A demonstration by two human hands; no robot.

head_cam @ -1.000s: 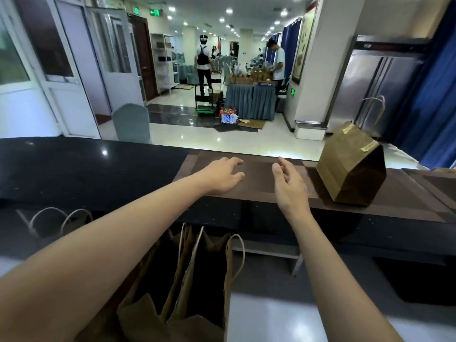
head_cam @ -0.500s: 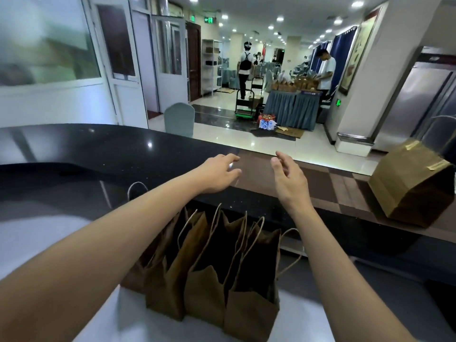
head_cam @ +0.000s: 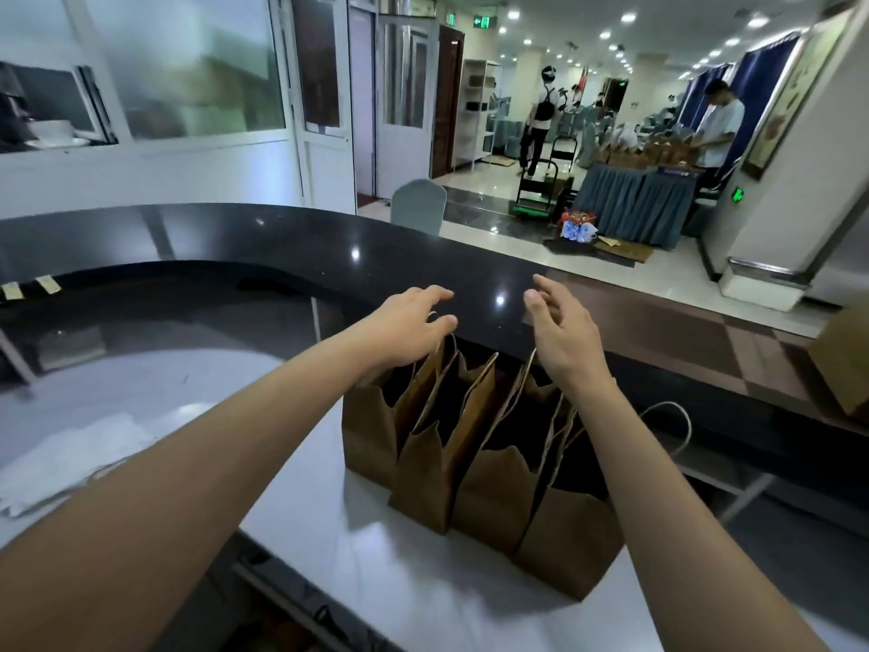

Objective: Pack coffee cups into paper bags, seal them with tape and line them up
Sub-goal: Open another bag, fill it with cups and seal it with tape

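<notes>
Four open paper bags (head_cam: 475,463) upright in row on white worktop (head_cam: 329,534), at its far edge under black counter (head_cam: 282,247). Left hand (head_cam: 404,329) and right hand (head_cam: 562,331) above bag tops, fingers loosely spread, grasping nothing.

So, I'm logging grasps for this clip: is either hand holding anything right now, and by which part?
Nothing is held. The left hand and right hand hover open above the open paper bags, fingers relaxed; the left hand is near a bag handle but not gripping it.
</notes>
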